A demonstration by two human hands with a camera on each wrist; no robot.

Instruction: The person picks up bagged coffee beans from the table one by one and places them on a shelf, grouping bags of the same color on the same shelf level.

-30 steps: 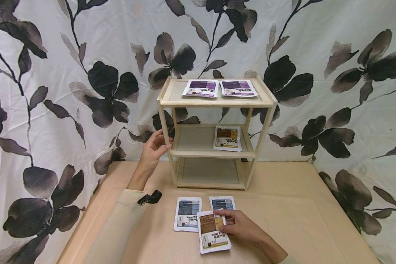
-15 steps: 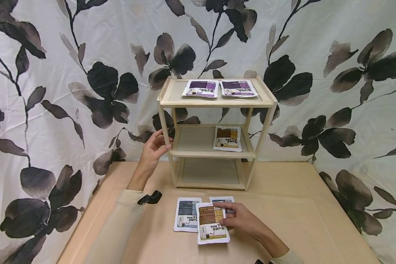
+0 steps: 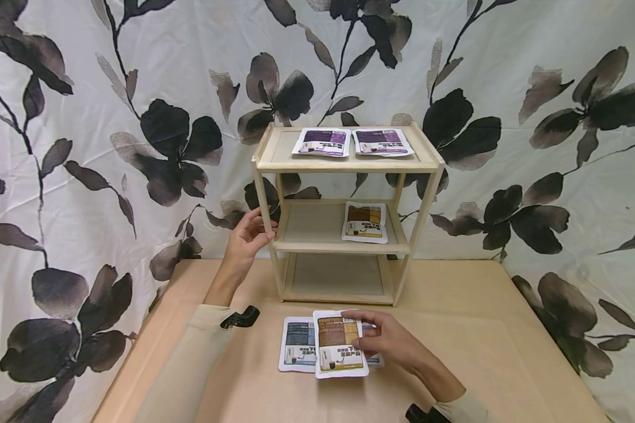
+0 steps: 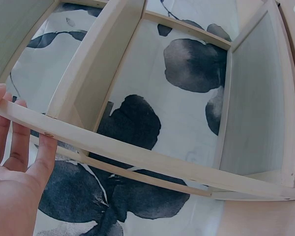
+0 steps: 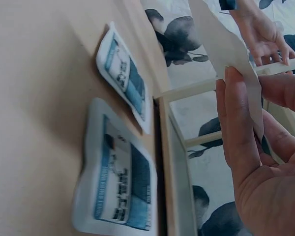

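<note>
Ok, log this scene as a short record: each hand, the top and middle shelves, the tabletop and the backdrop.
Left hand: holds the left front post of a three-tier wooden rack
Right hand: pinches a brown-labelled pouch, raised off the tabletop
Top shelf: two purple-labelled pouches, side by side
Middle shelf: another brown-labelled pouch, toward the right
Tabletop: two blue-labelled pouches, partly hidden from the head camera
Backdrop: white cloth with dark floral print

The head view is bright, both wrist views dimmer.
</note>
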